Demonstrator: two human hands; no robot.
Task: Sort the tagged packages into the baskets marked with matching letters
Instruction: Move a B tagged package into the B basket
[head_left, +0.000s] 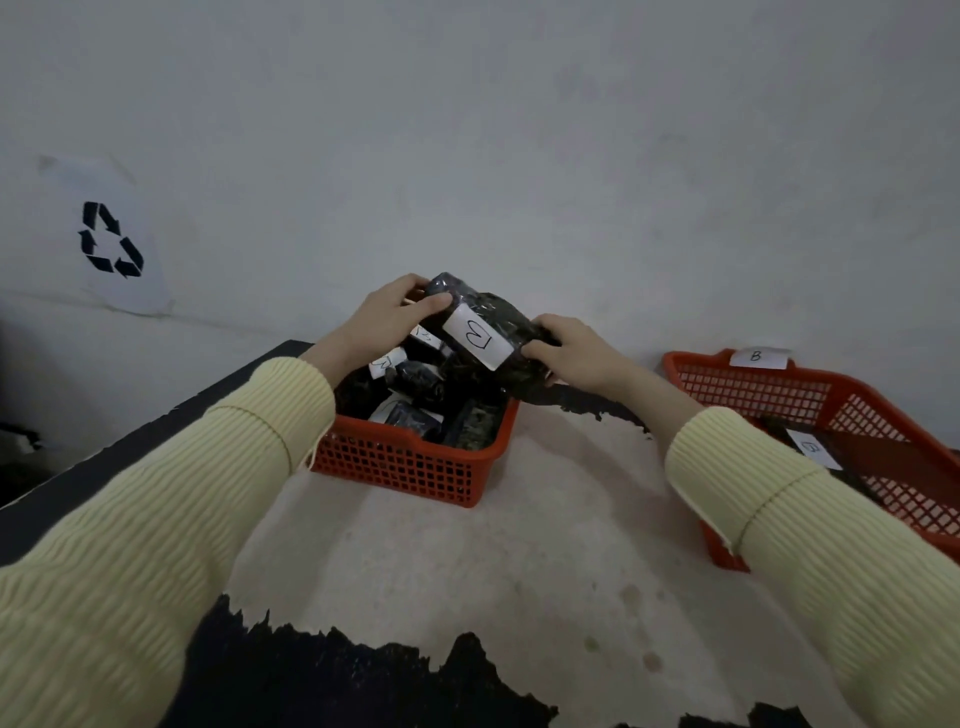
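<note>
Handwritten "B" tag (476, 334) on held package (493, 343)

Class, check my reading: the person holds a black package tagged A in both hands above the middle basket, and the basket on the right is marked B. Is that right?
One detail is wrong: the tag on the held package reads B, not A, as the head view shows. The rest stands: both the left hand and right hand hold it above the middle basket, and the right basket is marked B.
</note>
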